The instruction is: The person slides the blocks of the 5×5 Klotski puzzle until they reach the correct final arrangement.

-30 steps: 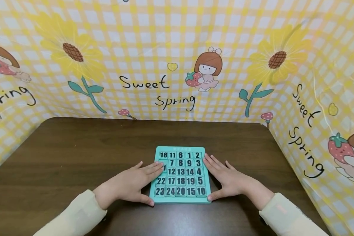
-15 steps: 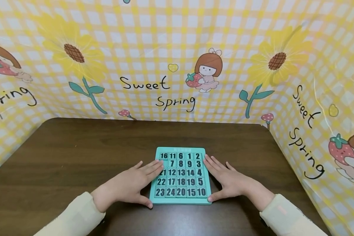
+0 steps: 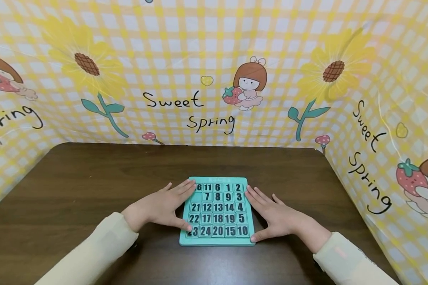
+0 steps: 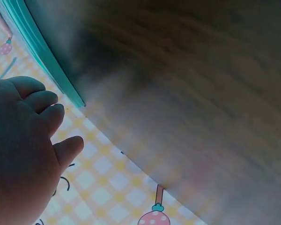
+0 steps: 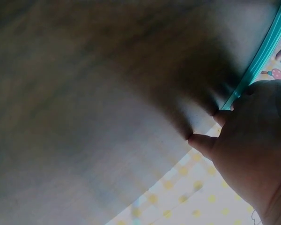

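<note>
A turquoise sliding number puzzle (image 3: 217,242) lies flat on the table, its numbered tiles in rows. The vacant slot is at the left end of the second row, just above tile 21 (image 3: 195,207). My left hand (image 3: 160,208) lies over the puzzle's left side with fingers straight; its fingertips partly cover tile 16 (image 3: 200,187), and its thumb tip overlaps tile 23 (image 3: 194,233). Along the right edge rests my right hand (image 3: 278,215), fingers extended, thumb near the lower right corner. The left wrist view shows the puzzle's side edge (image 4: 47,56) beyond the fingers.
The dark brown wooden table (image 3: 128,166) extends around the puzzle. A yellow checked cloth (image 3: 171,47) with flowers and lettering hangs behind it and at both sides.
Tile 21 has slid slightly nearer, into line with its row. My left hand has then moved farther up the puzzle, its thumb from the lower left corner onto tile 23. The right hand stays put.
</note>
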Demonstrator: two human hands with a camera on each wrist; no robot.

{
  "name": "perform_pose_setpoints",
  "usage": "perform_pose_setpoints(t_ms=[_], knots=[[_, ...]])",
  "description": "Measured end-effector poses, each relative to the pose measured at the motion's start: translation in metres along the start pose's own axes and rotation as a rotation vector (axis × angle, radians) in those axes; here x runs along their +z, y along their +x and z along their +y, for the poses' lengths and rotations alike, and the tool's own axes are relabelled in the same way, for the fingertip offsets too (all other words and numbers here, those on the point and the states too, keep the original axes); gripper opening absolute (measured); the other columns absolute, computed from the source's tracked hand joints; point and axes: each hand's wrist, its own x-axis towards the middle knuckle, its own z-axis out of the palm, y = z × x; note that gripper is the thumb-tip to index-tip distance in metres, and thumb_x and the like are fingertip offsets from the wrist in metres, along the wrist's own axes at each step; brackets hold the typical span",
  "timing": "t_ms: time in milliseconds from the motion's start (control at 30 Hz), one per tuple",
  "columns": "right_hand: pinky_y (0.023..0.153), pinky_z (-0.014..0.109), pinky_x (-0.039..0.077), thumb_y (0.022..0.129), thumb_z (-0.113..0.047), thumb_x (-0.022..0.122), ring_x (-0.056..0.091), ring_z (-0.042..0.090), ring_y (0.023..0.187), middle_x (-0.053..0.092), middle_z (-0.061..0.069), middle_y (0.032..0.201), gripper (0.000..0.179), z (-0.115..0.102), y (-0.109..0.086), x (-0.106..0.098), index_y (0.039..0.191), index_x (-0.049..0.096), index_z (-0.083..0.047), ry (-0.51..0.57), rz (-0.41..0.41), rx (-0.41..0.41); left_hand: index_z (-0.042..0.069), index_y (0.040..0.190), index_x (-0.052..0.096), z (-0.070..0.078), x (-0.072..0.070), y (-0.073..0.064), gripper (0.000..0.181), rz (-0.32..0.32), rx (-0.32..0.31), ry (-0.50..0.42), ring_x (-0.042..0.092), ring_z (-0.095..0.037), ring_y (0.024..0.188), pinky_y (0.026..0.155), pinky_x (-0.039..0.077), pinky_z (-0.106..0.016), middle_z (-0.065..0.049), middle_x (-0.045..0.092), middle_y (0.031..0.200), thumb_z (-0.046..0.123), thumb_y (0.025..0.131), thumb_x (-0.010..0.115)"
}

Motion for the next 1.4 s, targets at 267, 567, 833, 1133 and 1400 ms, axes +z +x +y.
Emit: perform_pose_setpoints(t_ms=[267,567,833,1133,1400], knots=[[0.114,0.074,0.011,0.075,-0.078,0.065,-0.002,0.029,0.157,-0.006,0.003,0.169,0.124,-0.001,0.001,-0.001,0.161,0.003,-0.014,-0.003,-0.012,0.008,0.014,0.160,0.017,-0.001,0.002,0.000,0.113,-0.022,-0.047,-0.001,0.009,-0.021,0.156,0.121,0.013,-0.063,-0.002,0.008,0.169,0.081,0.079,0.057],[0.115,0.073,0.011,0.074,-0.078,0.065,-0.002,0.028,0.157,-0.007,0.002,0.169,0.125,0.000,0.001,-0.001,0.161,0.002,-0.014,-0.006,-0.011,0.018,0.016,0.161,0.017,0.005,0.008,-0.007,0.111,-0.016,-0.040,0.007,0.010,-0.020,0.156,0.121,0.014,-0.062,0.000,0.009,0.169,0.081,0.079,0.055],[0.115,0.073,0.010,0.074,-0.078,0.065,-0.003,0.027,0.157,-0.007,0.001,0.169,0.125,0.000,0.000,-0.001,0.161,0.002,-0.015,-0.001,-0.014,0.025,0.011,0.160,0.020,0.013,0.011,-0.017,0.110,-0.005,-0.011,0.016,0.014,-0.022,0.156,0.120,0.017,-0.064,-0.003,0.012,0.168,0.081,0.080,0.052],[0.113,0.075,0.011,0.075,-0.077,0.065,0.000,0.031,0.156,-0.005,0.005,0.169,0.123,-0.002,-0.001,-0.002,0.161,0.004,-0.013,0.013,-0.011,0.011,0.008,0.158,0.024,0.020,0.008,-0.015,0.102,0.038,0.035,0.064,0.018,-0.025,0.155,0.118,0.020,-0.065,-0.008,0.017,0.167,0.074,0.086,0.052],[0.113,0.075,0.012,0.075,-0.076,0.065,0.001,0.032,0.156,-0.004,0.005,0.169,0.123,-0.003,-0.001,-0.003,0.161,0.005,-0.012,0.014,-0.006,0.011,0.010,0.159,0.021,0.023,0.003,0.012,0.097,0.033,0.069,0.088,0.013,-0.023,0.156,0.120,0.019,-0.062,-0.005,0.014,0.168,0.073,0.090,0.049]])
